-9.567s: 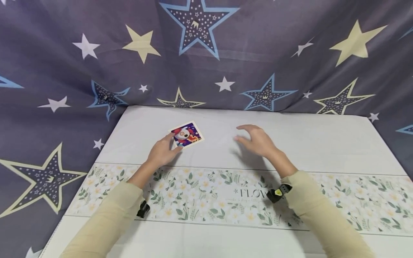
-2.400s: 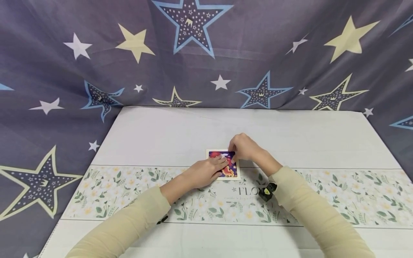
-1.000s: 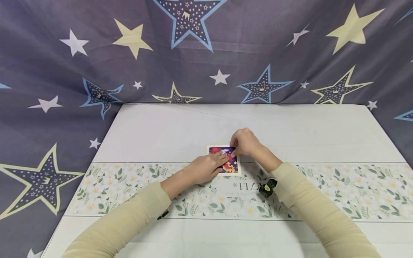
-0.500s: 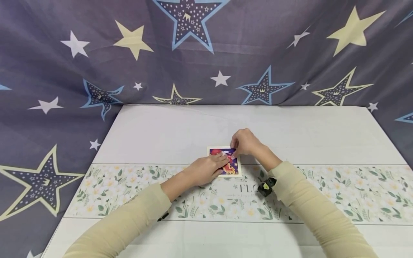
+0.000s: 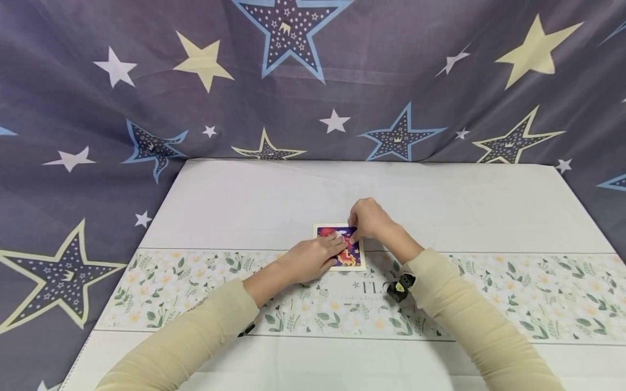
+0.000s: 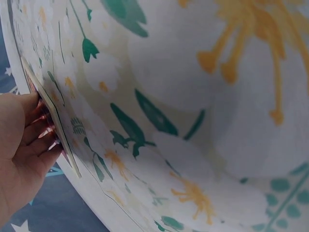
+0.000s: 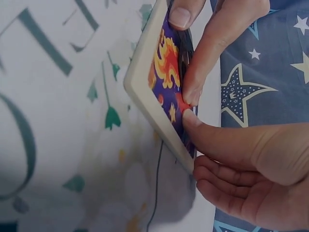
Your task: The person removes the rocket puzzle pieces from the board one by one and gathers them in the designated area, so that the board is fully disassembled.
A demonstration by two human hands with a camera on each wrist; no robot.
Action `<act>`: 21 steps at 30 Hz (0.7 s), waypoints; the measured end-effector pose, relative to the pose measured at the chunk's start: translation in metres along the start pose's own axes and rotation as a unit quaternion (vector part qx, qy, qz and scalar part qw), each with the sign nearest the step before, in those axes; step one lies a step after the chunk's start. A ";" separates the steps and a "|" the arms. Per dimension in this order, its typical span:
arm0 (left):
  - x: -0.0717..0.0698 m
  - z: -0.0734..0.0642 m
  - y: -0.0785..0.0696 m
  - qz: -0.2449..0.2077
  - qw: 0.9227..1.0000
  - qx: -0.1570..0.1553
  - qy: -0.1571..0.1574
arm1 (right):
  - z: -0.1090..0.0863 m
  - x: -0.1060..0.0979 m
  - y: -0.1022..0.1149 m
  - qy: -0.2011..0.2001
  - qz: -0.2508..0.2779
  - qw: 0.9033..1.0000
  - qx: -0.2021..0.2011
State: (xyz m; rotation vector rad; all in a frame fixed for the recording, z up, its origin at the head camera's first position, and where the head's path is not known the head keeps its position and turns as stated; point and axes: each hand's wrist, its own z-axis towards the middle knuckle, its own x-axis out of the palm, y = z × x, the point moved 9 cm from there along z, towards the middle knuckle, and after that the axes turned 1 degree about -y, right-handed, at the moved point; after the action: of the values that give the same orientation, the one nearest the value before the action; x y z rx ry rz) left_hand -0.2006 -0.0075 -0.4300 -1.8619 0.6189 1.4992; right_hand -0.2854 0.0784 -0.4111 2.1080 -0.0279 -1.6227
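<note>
A small square picture board point(image 5: 350, 260) with a cream frame and a purple, red and orange picture lies flat near the middle of the table. My left hand point(image 5: 310, 259) rests on the picture with fairly straight fingers, covering part of it. At the upper right corner, my right hand point(image 5: 371, 221) grips the board, thumb on the picture and other fingers bent at the edge. The right wrist view shows the right thumb point(image 7: 198, 123) beside a left fingertip point(image 7: 192, 94). Seen from the left wrist, the board point(image 6: 60, 123) is nearly edge-on.
A white table cover point(image 5: 244, 201) carries a floral band point(image 5: 195, 293) with printed lettering. Behind the table hangs a dark cloth point(image 5: 381, 54) with printed stars. Black wrist devices point(image 5: 401, 288) are worn under the sleeves.
Since the oldest frame, the board has moved right and nearer, turned squarer to me, and the right hand has come onto it. Over the last second both hands stay almost still.
</note>
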 end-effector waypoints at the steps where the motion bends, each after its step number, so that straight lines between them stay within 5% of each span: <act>1: 0.000 0.000 0.000 0.000 1.000 -0.001 0.002 | 0.000 0.000 -0.001 -0.002 0.003 1.000 0.001; 14: -0.003 -0.002 -0.002 -0.001 1.000 -0.007 0.002 | -0.004 0.000 -0.011 -0.035 0.079 0.996 -0.003; 21: 0.000 0.000 -0.003 0.000 1.000 -0.004 0.005 | -0.001 0.004 -0.015 0.000 0.080 0.997 0.004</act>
State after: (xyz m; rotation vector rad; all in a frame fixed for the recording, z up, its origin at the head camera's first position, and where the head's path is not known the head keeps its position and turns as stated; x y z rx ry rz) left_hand -0.1986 -0.0051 -0.4291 -1.8760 0.6185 1.4943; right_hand -0.2870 0.0915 -0.4201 2.0553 -0.1979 -1.5305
